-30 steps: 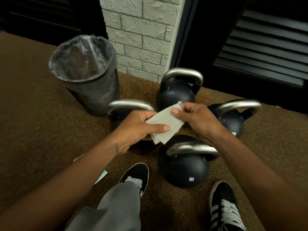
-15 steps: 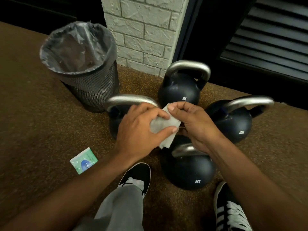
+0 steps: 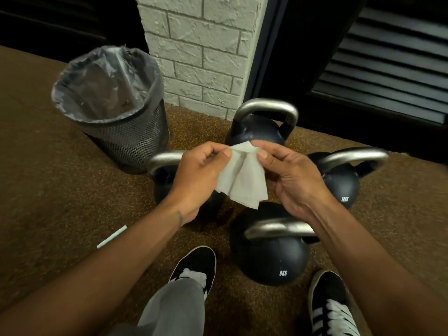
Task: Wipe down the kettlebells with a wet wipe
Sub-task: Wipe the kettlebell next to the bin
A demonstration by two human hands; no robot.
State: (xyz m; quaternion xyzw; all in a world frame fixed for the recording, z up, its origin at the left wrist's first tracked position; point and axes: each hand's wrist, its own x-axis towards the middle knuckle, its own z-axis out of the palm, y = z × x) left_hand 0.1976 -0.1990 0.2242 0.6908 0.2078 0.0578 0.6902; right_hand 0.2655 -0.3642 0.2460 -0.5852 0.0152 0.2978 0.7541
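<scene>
Between left hand (image 3: 196, 174) and right hand (image 3: 292, 177) hangs the wipe (image 3: 244, 181), seemingly folded

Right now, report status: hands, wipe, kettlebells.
Left hand and right hand each pinch top edge of the wet wipe, hanging part-unfolded. Four kettlebells below, not touched. Nothing in the way.

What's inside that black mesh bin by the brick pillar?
A translucent plastic liner lines the black mesh bin, with a few small specks on it. The bin's near wall hides its lower part, so anything there cannot be seen.
</scene>
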